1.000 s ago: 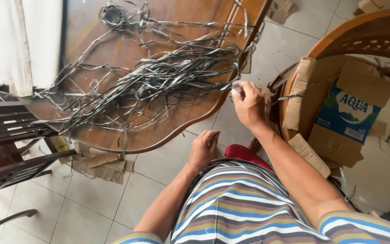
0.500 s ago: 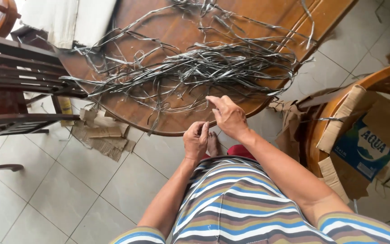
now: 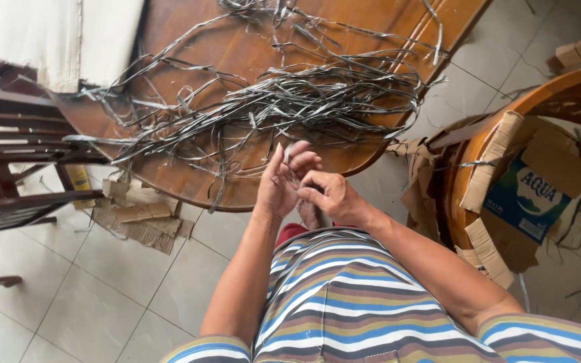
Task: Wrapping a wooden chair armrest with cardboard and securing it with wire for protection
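Since the earlier frame both hands are meeting at the table (image 3: 189,191) edge. Left hand (image 3: 282,180) and right hand (image 3: 331,197) are pinching one grey strip (image 3: 288,152) from the strip pile (image 3: 290,101) just beyond; pinching lightly, to avoid kinking, seems advisable.

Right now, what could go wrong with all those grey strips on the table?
The grey strips lie tangled, so pulling the one pinched between the left hand and right hand might drag the whole pile along. Several ends hang over the edge of the wooden table and could slide to the tiled floor. A thin strip might also nick a finger.
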